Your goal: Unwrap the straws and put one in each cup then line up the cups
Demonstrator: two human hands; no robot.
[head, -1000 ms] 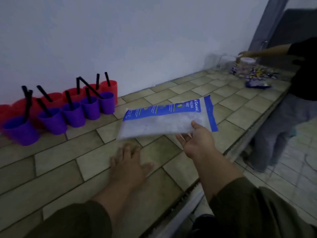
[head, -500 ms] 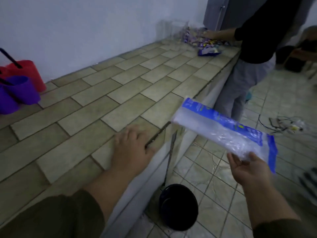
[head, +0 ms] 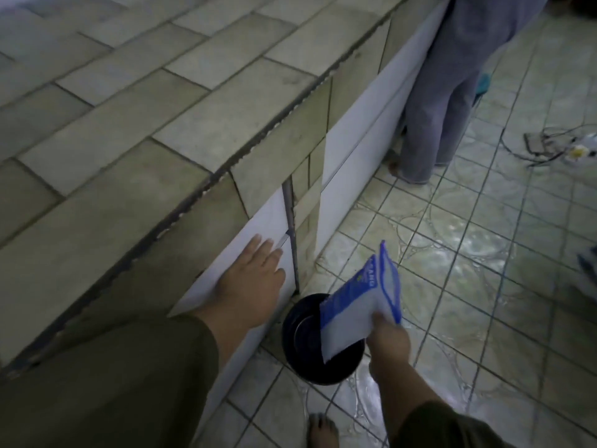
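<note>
My right hand [head: 389, 342] pinches a blue and clear plastic straw wrapper bag [head: 358, 305] by its lower edge, holding it over a black bin [head: 307, 360] on the floor. The bag's lower corner hangs inside the bin's rim. My left hand [head: 250, 284] lies flat with straight fingers against the white front panel of the tiled counter [head: 135, 124], just below the counter edge. No cups or straws are in view.
Another person's legs in grey trousers [head: 436, 101] stand by the counter further along. A tangle of cables [head: 555, 147] lies on the tiled floor at the right. My bare foot [head: 321, 430] is on the floor below the bin.
My view has swung down from the counter to the floor. My right hand brought the bag down over the black bin. My left hand slid off the counter top onto its front panel.
</note>
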